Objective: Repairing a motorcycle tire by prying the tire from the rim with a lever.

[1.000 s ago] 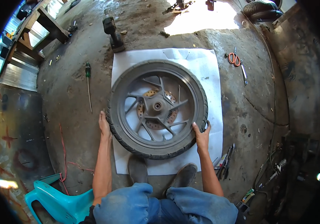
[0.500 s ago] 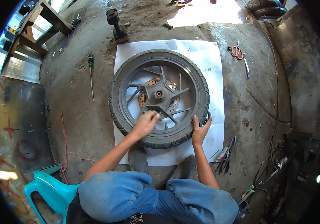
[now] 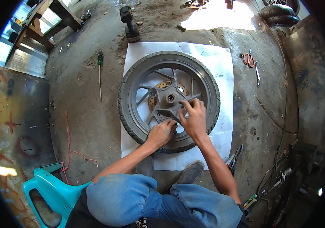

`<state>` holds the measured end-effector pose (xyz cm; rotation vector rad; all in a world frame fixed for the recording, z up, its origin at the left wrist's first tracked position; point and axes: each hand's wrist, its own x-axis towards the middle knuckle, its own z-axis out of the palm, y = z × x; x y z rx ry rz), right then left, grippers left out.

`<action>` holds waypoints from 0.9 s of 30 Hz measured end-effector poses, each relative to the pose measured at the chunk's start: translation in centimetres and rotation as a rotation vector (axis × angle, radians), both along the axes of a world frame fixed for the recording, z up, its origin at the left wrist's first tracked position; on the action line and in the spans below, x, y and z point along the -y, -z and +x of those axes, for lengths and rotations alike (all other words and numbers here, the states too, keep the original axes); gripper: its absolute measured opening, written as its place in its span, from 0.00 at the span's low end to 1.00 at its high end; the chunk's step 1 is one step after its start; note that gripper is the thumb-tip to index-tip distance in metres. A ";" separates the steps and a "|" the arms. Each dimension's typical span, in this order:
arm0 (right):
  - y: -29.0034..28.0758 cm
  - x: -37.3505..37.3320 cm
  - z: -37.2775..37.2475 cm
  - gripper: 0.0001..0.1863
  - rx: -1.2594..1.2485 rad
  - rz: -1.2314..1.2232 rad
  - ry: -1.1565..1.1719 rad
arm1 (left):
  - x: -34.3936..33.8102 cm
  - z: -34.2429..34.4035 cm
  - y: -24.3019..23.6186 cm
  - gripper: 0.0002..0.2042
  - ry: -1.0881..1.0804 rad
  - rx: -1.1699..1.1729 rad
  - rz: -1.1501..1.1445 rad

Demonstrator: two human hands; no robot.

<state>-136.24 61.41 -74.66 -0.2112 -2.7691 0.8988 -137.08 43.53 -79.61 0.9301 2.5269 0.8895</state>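
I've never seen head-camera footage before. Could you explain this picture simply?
There is no machine: a person works bare-handed, seen from a wide fisheye camera on their own head, looking down. A grey metal, black-tyred spoked wheel lies flat on a white rectangular sheet on the grey floor. The left hand is over its lower part, fingers bunched; the right hand is over its lower right, fingers bent. Whether either holds something small, I cannot tell. Around the wheel are a green-handled screwdriver, orange-handled scissors and a black gun-shaped tool.
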 end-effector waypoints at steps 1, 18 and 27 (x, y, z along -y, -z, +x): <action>0.2 0.4 -1.0 0.16 0.085 0.043 -0.063 | -0.2 0.1 0.3 0.11 0.000 -0.013 -0.037; 1.6 2.3 -2.8 0.22 0.126 0.328 -0.140 | 0.2 0.1 1.0 0.12 0.030 0.000 -0.093; 2.1 2.6 -2.5 0.23 0.057 0.351 -0.110 | 0.4 0.3 1.4 0.13 0.035 -0.046 -0.056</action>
